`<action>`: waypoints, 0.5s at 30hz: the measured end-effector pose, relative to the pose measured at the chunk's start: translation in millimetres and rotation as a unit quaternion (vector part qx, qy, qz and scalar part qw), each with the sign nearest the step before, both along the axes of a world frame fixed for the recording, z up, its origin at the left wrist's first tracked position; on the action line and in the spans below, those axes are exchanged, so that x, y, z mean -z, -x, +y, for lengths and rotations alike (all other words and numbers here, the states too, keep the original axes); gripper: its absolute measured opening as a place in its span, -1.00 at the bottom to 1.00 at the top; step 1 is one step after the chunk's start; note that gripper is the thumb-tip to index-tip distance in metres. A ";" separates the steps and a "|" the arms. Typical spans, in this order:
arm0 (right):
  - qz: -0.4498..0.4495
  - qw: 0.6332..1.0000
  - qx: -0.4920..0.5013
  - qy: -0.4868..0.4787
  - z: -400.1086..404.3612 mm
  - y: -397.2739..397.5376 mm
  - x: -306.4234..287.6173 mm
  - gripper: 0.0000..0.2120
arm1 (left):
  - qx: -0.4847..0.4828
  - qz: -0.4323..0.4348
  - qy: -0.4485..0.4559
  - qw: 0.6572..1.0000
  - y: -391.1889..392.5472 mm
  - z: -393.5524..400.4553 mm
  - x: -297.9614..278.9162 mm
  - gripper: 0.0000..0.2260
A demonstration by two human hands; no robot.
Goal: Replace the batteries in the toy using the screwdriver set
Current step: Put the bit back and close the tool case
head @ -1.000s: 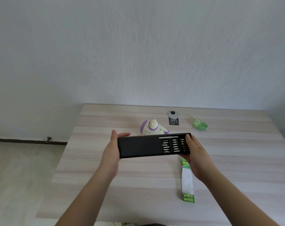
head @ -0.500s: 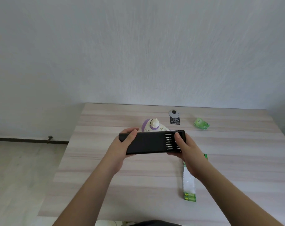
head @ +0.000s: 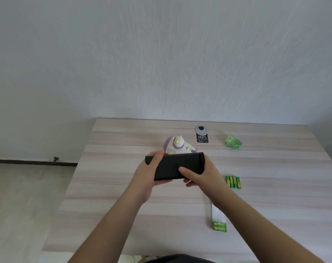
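I hold a long black screwdriver set case (head: 173, 165) above the table with both hands. My left hand (head: 149, 172) grips its left end, thumb on top. My right hand (head: 197, 172) grips the right end, thumb lying across the lid. The case looks shut; no bits show. Right behind it stands the white and purple toy (head: 175, 145), its lower part hidden by the case. Several green batteries (head: 233, 182) lie in a row to the right of my right hand.
A torn battery pack (head: 219, 221) lies near the front edge under my right forearm. A crumpled green wrapper (head: 232, 142) and a black label with a round cable cap (head: 201, 133) sit at the back. The wooden table (head: 108, 186) stands against a white wall.
The tray with the bits slid back into the black case, which is now shorter and shut. My right thumb moved onto its lid. The green batteries became visible.
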State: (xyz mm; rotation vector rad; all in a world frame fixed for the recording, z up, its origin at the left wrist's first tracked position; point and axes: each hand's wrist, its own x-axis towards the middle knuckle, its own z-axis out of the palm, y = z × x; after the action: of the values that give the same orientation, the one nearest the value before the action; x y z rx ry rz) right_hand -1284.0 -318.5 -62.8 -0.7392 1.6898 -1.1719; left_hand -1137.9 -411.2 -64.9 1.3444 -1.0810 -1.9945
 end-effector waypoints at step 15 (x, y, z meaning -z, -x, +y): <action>0.000 0.998 0.069 -0.009 12.7 15.1 21.3 -0.54 | 0.110 0.131 -0.067 0.983 -16.6 1.0 19.1 -0.73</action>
State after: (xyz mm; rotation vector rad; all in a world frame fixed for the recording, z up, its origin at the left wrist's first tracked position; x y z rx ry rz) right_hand -1299.0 -305.7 -84.2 -0.6180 1.7720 -1.2489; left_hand -1121.3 -410.2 -84.0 1.0226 -1.0236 -2.3652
